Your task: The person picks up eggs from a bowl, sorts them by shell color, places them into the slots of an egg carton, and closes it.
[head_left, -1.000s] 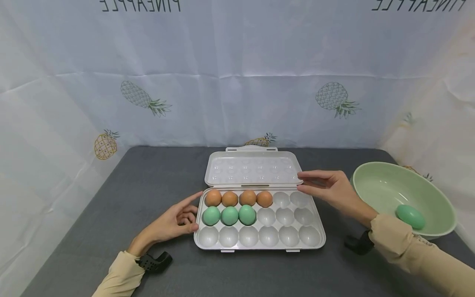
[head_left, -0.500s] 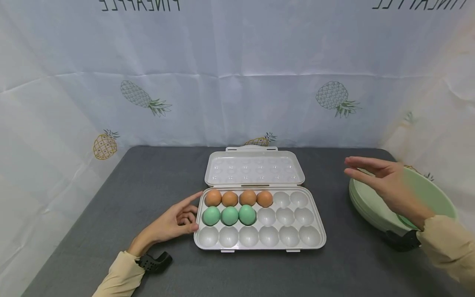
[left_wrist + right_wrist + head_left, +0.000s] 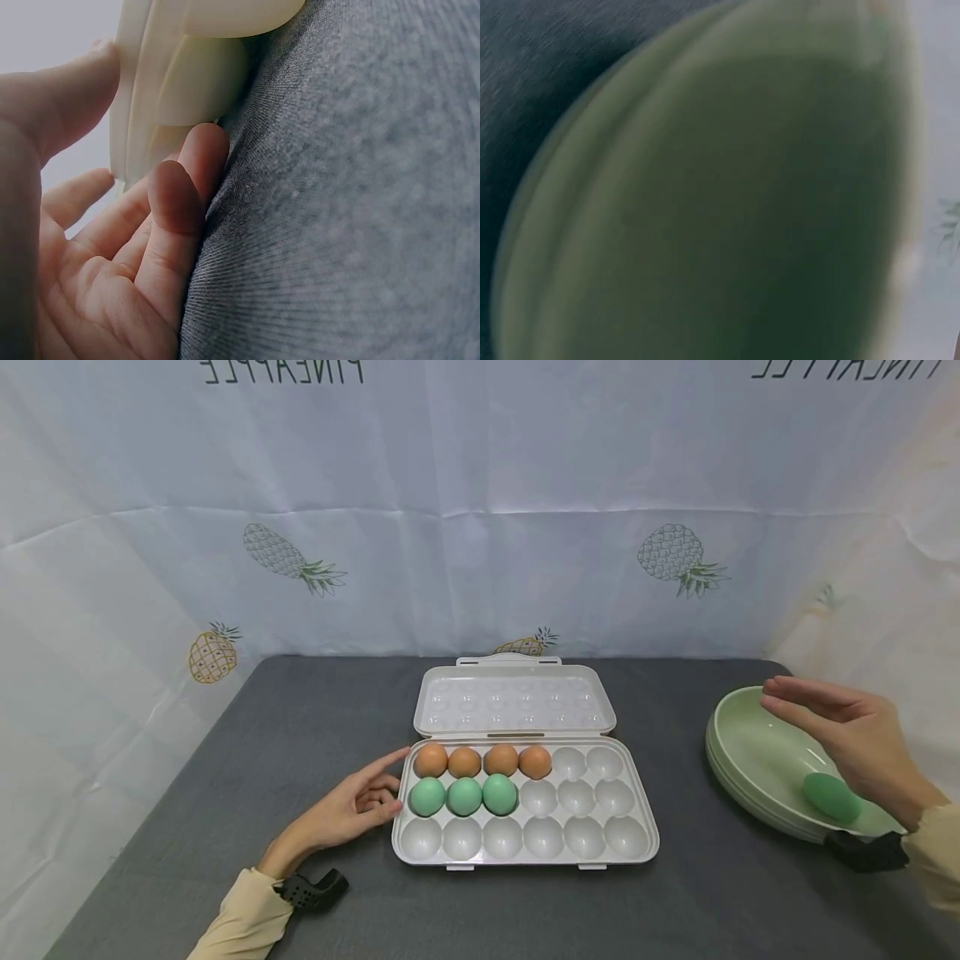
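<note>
A white plastic egg tray lies with its lid folded back on the dark cloth. Several brown eggs fill part of its far row. Three green eggs sit in the left cups of the middle row. My left hand touches the tray's left edge with forefinger and thumb; in the left wrist view the thumb rests at the rim. Over the pale green bowl hovers my right hand, fingers extended and holding nothing. One green egg lies in the bowl, partly hidden by that hand.
The tray's lid lies flat behind it, toward the back edge of the table. A white curtain printed with pineapples hangs behind and along both sides. In the right wrist view the bowl is blurred and fills most of the picture.
My right hand has left the tray's right upper corner and moved right, over the bowl. My left hand stays at the tray's left edge; the eggs have not moved.
</note>
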The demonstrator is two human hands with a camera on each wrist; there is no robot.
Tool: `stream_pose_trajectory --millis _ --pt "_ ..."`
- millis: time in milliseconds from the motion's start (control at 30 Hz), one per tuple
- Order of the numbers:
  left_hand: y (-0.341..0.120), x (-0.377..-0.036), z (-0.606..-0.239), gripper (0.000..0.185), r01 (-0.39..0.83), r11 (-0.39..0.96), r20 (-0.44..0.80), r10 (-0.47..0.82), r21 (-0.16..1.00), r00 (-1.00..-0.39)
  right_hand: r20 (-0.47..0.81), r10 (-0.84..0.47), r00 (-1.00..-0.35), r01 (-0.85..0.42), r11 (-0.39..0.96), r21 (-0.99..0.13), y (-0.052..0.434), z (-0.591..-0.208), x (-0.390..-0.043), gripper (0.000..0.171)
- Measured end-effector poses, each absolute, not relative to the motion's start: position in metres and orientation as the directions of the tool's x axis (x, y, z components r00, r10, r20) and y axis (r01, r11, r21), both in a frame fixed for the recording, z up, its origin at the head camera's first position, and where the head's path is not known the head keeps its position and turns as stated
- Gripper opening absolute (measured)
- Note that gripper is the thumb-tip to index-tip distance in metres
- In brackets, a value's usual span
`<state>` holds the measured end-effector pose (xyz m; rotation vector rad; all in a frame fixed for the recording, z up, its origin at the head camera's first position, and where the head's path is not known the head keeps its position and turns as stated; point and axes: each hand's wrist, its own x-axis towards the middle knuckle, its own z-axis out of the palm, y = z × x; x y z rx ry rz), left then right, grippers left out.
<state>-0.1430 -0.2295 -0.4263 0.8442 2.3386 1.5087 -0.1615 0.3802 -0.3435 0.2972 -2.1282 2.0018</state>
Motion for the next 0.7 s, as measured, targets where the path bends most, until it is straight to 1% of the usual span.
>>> stream_pose_trajectory --millis 267,567,700 --pt "-0.230 -0.144 -0.428 0.071 0.344 0.288 0.118 0.589 0.894 -0.800 0.314 -0.015 -0.949 -0.313 -0.010 -0.950 0.400 -0.355 -0.160 0.039" --pt "-0.230 -0.145 -0.427 0.072 0.355 0.277 0.129 0.599 0.893 -0.791 0.284 -0.038 -0.958 -0.286 0.074 -0.955 0.416 -0.366 -0.156 0.039" --pt "-0.230 -0.145 -0.427 0.072 0.354 0.284 0.126 0.596 0.891 -0.793 0.259 -0.062 -0.964 -0.266 0.174 -0.948 0.419 -0.371 -0.155 0.038"
